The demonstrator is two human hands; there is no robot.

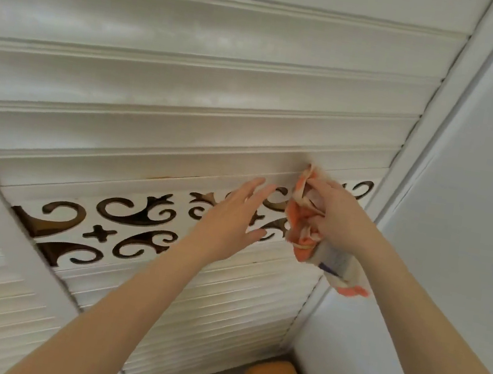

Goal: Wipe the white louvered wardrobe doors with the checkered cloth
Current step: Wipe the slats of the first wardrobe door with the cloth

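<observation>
The right hand [337, 221] had its grip curled round the bunched checkered cloth [301, 227]. The cloth's top fold pressed into a slat edge of the white louvered door [188, 98] at 12 o'clock of the knuckles, and a loose tail hung toward 5 o'clock. At 9 o'clock of the cloth the left hand [229, 221] was open, fingers spread over the scrollwork band [136, 212]. Wiping well probably meant following each slat's groove lengthwise, tucking the tail in, and steadying the door.
</observation>
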